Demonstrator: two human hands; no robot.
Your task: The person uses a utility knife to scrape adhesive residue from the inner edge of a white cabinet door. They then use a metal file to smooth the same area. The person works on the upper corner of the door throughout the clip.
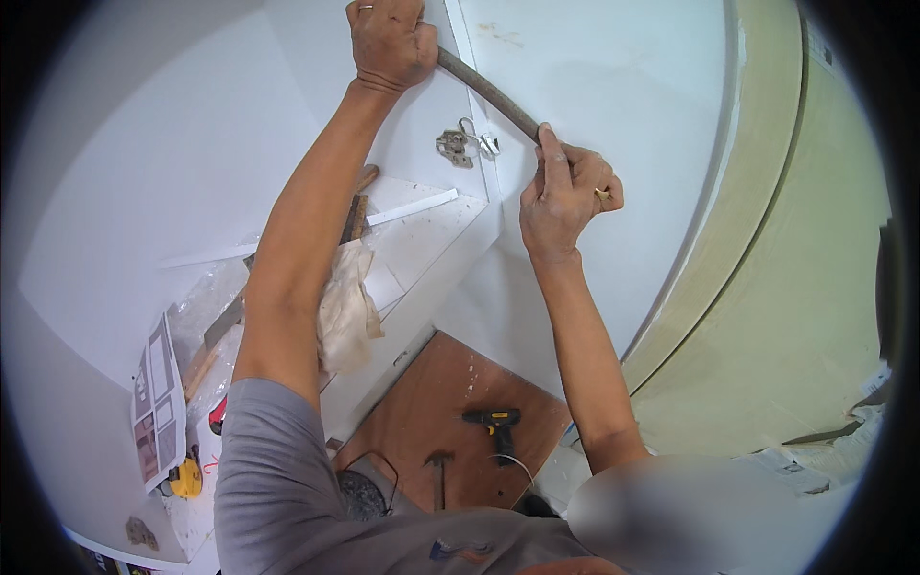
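Note:
Both arms reach up to a dark, grey-brown rod (489, 93), slanting down to the right between the hands. My left hand (395, 43) is closed round its upper end, which the fist hides. My right hand (567, 196) is closed at the lower end, thumb and fingers pressed to it. I cannot make out what kind of rod or handle it is. Just below it, a metal cabinet hinge (454, 148) sits at the edge of a white panel (604, 86), apart from both hands.
A white ledge (422, 230) at left carries a beige cloth (347, 311), a printed sheet (158, 412) and a yellow tape measure (187, 477). Below, a brown board (383, 417) bears a cordless drill (498, 422) and hammer (439, 470), near a dark bucket (362, 494).

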